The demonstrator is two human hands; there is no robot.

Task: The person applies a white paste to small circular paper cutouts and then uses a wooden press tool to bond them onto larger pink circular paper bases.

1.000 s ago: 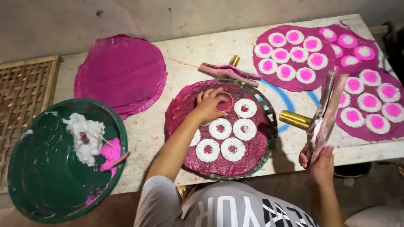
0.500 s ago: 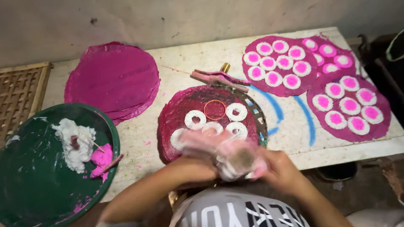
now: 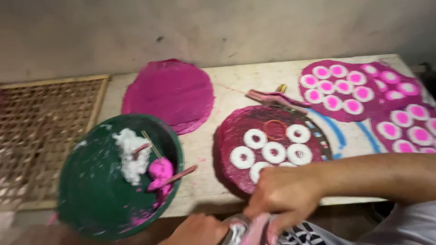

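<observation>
My right hand (image 3: 281,195) reaches in from the right, low in the head view, and closes around the top of a pink-stained plastic bag (image 3: 252,229). Just left of it, my left hand (image 3: 200,229) holds the same bag from below. Behind the hands lies a round magenta mat (image 3: 231,136) carrying several white paste rings (image 3: 274,152) and one thin orange ring outline (image 3: 274,129). The bag is blurred and partly cut off by the frame's bottom edge.
A green bowl (image 3: 91,199) with white paste, pink paste and sticks stands at the front left. A stack of plain magenta mats (image 3: 170,93) lies behind it. Mats with pink-centred white discs (image 3: 336,88) fill the right. A bamboo lattice (image 3: 45,122) is at far left.
My left hand left the ringed mat and came down to the bag, which my right hand lowered from the right. Both hands now grip it at the table's front edge. The view swung left.
</observation>
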